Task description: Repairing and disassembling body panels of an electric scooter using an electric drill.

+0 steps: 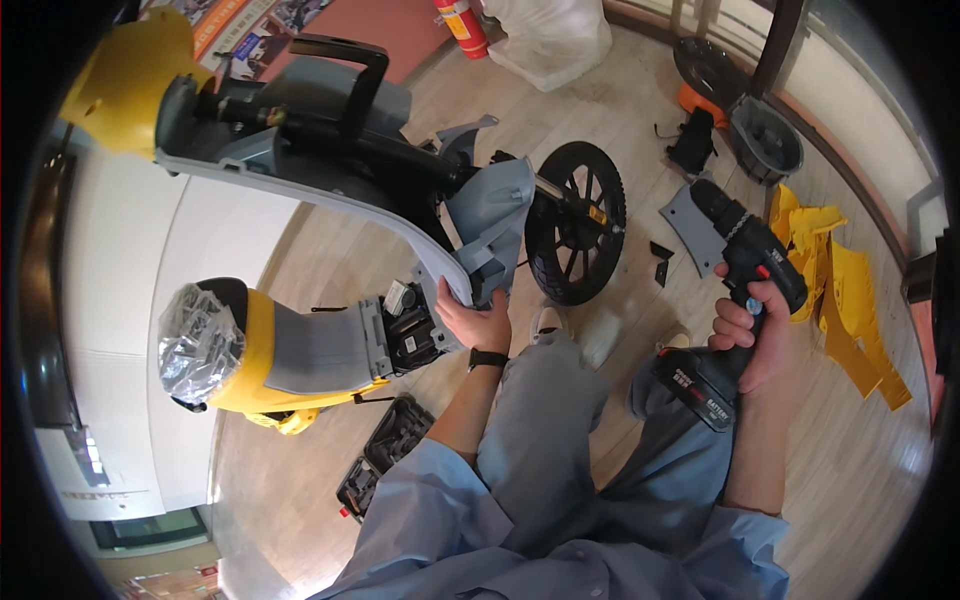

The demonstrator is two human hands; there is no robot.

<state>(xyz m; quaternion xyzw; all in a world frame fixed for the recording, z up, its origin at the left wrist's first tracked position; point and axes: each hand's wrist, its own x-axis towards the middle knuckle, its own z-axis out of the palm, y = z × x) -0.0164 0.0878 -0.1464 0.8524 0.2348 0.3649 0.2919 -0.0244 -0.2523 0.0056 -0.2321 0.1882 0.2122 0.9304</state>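
My left hand (pixel 478 315) grips the lower end of a grey plastic panel (pixel 440 265) on the front part of a partly disassembled yellow and grey scooter, near its black spoked front wheel (pixel 570 240). My right hand (pixel 745 330) is closed around the handle of a black cordless drill (pixel 750 250), which points up and forward with its battery at the bottom. Below the panel, the scooter's rear part (pixel 320 350) has a grey floorboard, an exposed black compartment and a seat wrapped in clear plastic.
Yellow body panels (pixel 845 300), a grey plate (pixel 690 230) and black tubs (pixel 770 145) lie at right near the wall. An open tool case (pixel 385 450) is lower left. A fire extinguisher (pixel 458 22) and white bag (pixel 545 40) stand behind; a white wall (pixel 120 330) is left.
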